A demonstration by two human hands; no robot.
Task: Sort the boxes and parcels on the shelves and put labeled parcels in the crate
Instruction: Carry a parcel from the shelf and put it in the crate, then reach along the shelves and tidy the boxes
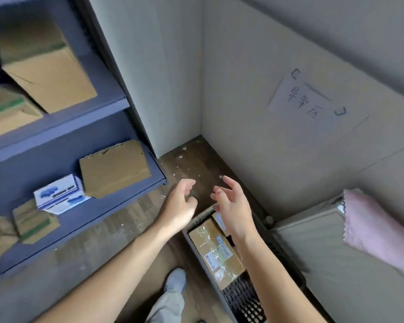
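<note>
A grey crate (240,297) with a black mesh floor stands on the ground at the lower middle. A taped brown parcel (216,249) with white labels lies inside it. My left hand (181,206) and my right hand (233,206) hover empty above the crate's far end, palms facing each other, fingers loosely curled. On the blue shelves (63,127) at the left sit several cardboard boxes: a large one (44,64) up top, a flat one (114,169) on the lower shelf, and a white-and-blue box (60,194) beside it.
Grey walls meet in a corner behind the crate, and a handwritten paper sign (309,101) is taped to the right wall. A pink cloth (378,229) drapes over a grey unit at the right. My shoe (176,279) stands on the wooden floor left of the crate.
</note>
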